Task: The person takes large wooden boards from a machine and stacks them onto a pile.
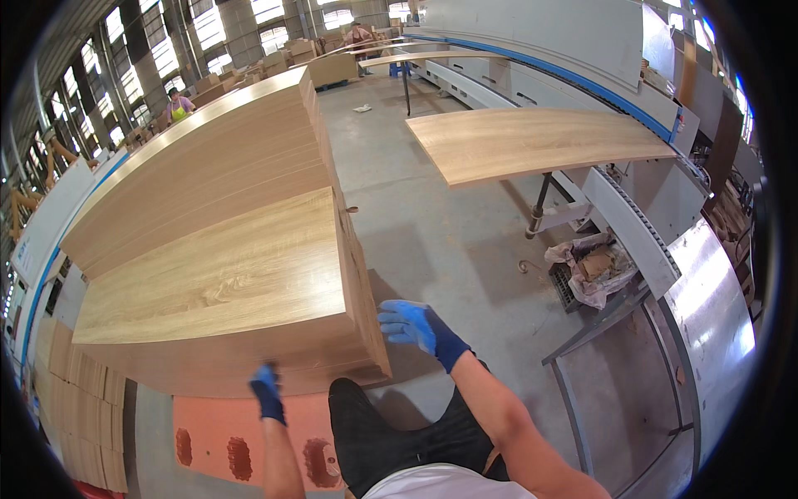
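Observation:
A stack of light wood-grain panels (224, 274) stands in front of me, its near face just beyond my knees. My right hand (409, 325), in a blue-coated glove, is beside the stack's near right corner. Its fingers are stretched out toward the stack with nothing in them; whether the tips touch the panels I cannot tell. My left hand (267, 389), gloved in the same way, is low in front of the stack's near face. Motion smears its fingers, and no held thing shows. A taller stack of panels (216, 158) rises directly behind the nearer one.
On the right, one wood-grain panel (532, 141) lies on the long edge machine (573, 71), jutting over the aisle. Below are a crate with plastic and scraps (590, 266) and a metal frame (573, 416). An orange pallet (212, 432) lies at my feet. A person (177, 106) stands far left.

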### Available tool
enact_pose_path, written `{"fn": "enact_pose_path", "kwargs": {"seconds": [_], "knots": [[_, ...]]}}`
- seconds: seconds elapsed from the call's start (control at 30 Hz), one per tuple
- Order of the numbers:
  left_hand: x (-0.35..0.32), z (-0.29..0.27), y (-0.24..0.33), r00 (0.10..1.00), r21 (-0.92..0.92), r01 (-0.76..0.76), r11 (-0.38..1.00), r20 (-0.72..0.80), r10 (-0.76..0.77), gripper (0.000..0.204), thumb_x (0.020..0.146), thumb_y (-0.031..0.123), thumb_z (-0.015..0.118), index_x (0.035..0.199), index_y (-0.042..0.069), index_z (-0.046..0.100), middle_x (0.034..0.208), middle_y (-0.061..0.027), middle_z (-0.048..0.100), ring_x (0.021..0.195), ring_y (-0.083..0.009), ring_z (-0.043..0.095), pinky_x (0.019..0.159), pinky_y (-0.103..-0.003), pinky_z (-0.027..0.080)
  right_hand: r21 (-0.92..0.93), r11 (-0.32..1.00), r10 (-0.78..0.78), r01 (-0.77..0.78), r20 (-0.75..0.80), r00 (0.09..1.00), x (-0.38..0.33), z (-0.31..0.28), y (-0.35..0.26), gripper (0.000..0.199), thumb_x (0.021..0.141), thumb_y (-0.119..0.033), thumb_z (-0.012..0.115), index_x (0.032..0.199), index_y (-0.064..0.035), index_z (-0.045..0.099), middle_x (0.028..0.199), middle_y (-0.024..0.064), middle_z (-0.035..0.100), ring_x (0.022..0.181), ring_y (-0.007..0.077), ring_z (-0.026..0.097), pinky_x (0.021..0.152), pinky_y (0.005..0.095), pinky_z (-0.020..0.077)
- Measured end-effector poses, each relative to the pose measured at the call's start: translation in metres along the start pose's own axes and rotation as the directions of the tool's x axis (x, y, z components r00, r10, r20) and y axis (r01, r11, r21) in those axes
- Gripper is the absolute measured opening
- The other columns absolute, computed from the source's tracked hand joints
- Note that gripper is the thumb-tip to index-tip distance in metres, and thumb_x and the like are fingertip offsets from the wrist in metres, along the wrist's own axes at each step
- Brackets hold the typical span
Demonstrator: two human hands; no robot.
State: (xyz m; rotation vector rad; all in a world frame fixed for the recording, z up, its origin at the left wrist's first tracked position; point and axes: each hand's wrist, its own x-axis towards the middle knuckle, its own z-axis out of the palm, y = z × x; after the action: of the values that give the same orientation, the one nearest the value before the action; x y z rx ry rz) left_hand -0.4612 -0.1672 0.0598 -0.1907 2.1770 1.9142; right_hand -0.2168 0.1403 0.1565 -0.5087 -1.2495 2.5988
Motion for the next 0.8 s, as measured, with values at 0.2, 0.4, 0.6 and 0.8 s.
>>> {"fn": "enact_pose_path", "kwargs": {"seconds": [0.2, 0.4, 0.6, 0.8], "knots": [[-0.174, 0.149, 0.052, 0.579, 0.033, 0.159, 0.987, 0.806, -0.121, 0.038, 0.089, 0.035, 0.048, 0.103, 0.001, 0.060, 0.096, -0.0085, 0.063, 0.086, -0.0173, 0.060, 0.072, -0.029, 0.046, 0.209, 0.970, -0.089, 0.123, -0.164, 0.982, -0.058, -0.062, 0.006, 0.045, 0.088, -0.032, 0.045, 0.122, -0.0035, 0.045, 0.117, 0.0146, 0.053, 0.099, 0.0245, 0.055, 0.085, 0.0384, 0.0453], [-0.230, 0.265, 0.148, 0.156, -0.138, 0.457, 0.879, 0.985, 0.074, 0.051, 0.090, 0.044, 0.044, 0.118, 0.002, 0.049, 0.109, -0.0128, 0.059, 0.097, -0.0223, 0.058, 0.084, -0.037, 0.044, 0.278, 0.917, -0.169, 0.286, -0.380, 0.909, -0.111, -0.079, -0.013, 0.046, 0.088, -0.032, 0.045, 0.124, -0.0029, 0.042, 0.117, 0.0158, 0.052, 0.099, 0.0254, 0.055, 0.085, 0.0375, 0.0444], [-0.272, 0.311, 0.189, 0.007, -0.061, 0.421, 0.905, 0.998, 0.064, 0.043, 0.087, 0.035, 0.049, 0.112, 0.000, 0.051, 0.095, -0.0128, 0.063, 0.078, -0.0184, 0.062, 0.071, -0.032, 0.049, 0.255, 0.872, -0.304, 0.417, -0.387, 0.871, -0.151, -0.095, -0.045, 0.044, 0.089, -0.031, 0.045, 0.123, -0.0042, 0.043, 0.114, 0.0123, 0.054, 0.096, 0.0234, 0.054, 0.085, 0.0363, 0.0430], [-0.302, 0.263, 0.182, 0.088, -0.114, 0.376, 0.919, 0.992, 0.086, 0.044, 0.085, 0.031, 0.051, 0.113, -0.003, 0.050, 0.094, -0.0161, 0.062, 0.079, -0.0201, 0.063, 0.071, -0.032, 0.051, 0.265, 0.786, -0.463, 0.558, -0.345, 0.816, -0.178, -0.105, -0.068, 0.045, 0.088, -0.035, 0.047, 0.123, -0.0061, 0.045, 0.112, 0.0106, 0.054, 0.096, 0.0244, 0.053, 0.085, 0.0408, 0.0416]]}}
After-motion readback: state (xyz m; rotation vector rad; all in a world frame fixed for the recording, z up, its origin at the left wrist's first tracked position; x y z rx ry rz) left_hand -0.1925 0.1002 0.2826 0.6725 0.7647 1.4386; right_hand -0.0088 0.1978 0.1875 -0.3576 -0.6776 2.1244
